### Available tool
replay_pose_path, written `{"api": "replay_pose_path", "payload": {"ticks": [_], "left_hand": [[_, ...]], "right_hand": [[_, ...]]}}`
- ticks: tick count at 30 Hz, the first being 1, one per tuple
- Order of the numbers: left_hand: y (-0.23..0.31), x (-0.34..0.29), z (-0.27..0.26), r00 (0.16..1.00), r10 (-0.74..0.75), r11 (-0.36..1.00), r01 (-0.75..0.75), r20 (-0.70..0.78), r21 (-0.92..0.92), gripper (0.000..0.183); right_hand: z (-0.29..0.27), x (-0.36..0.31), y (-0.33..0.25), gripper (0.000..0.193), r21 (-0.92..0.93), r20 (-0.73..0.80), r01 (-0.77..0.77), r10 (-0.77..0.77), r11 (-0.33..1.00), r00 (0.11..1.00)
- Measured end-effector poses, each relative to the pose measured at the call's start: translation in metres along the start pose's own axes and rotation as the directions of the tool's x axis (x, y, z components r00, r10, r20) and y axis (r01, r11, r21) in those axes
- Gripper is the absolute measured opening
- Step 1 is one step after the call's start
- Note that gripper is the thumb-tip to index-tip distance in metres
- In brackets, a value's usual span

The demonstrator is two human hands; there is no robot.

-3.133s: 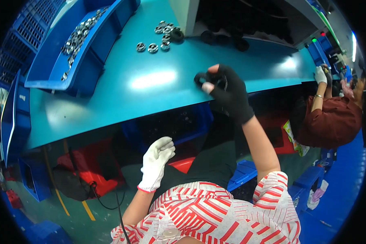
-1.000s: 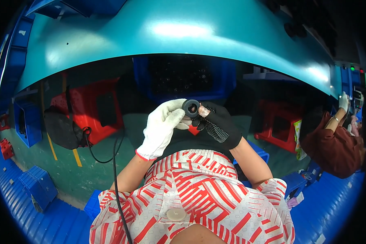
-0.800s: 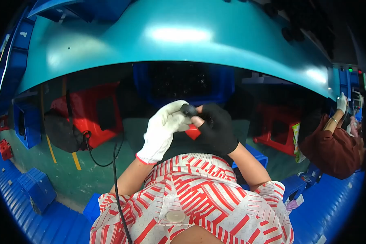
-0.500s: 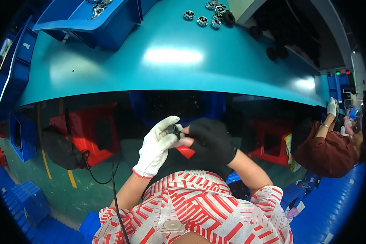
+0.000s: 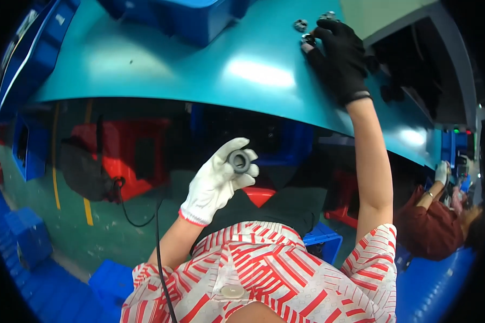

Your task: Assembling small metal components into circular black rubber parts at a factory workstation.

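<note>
My left hand [image 5: 221, 173], in a white knitted glove, holds a small black rubber tyre [image 5: 239, 161] between its fingers, in front of my lap. The tyre's round hole faces up. Out over the table, at the upper right, my right hand [image 5: 339, 60] wears a black glove with bare fingertips. Its thumb and finger close around a small chrome wheel hub [image 5: 308, 39] on the tabletop. Beside those fingers lies another chrome hub [image 5: 300, 25], and more shiny hubs [image 5: 327, 16] are partly covered by the hand.
The teal table [image 5: 188, 70] runs across in front of me. A blue bin [image 5: 191, 24] stands at its far side. Several black tyres [image 5: 392, 92] lie by the dark machine opening at right. Under the table is a red stool [image 5: 153, 141]. A co-worker [image 5: 428, 226] sits at the right.
My right hand has left the tyre and moved far forward and right to the chrome hubs. My left hand keeps the tyre, now turned with its hole up. The view has shifted.
</note>
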State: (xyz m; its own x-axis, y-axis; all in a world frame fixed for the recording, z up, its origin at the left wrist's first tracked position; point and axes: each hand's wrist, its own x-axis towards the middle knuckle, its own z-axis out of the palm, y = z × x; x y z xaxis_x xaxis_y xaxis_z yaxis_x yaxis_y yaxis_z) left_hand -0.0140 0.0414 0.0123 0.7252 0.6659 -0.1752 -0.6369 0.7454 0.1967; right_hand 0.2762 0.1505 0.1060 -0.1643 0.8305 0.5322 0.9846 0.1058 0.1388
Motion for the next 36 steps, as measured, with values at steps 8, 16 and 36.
{"api": "replay_pose_path", "payload": {"ticks": [8, 16, 36], "left_hand": [[-0.004, -0.002, 0.0, 0.997, -0.074, 0.995, 0.075, -0.014, 0.065, 0.057], [-0.028, 0.004, 0.008, 0.987, -0.133, 0.966, 0.148, -0.085, 0.21, 0.047], [-0.049, -0.003, 0.021, 0.966, 0.125, 0.526, 0.127, -0.225, 0.841, 0.07]], "right_hand": [[-0.067, -0.099, -0.102, 0.029, 0.805, 0.237, -0.232, 0.063, 0.546, 0.97], [-0.068, -0.154, -0.12, 0.028, 0.731, 0.333, -0.304, 0.069, 0.611, 0.94], [-0.051, -0.184, -0.129, 0.041, 0.607, 0.322, -0.192, -0.017, 0.771, 0.947]]}}
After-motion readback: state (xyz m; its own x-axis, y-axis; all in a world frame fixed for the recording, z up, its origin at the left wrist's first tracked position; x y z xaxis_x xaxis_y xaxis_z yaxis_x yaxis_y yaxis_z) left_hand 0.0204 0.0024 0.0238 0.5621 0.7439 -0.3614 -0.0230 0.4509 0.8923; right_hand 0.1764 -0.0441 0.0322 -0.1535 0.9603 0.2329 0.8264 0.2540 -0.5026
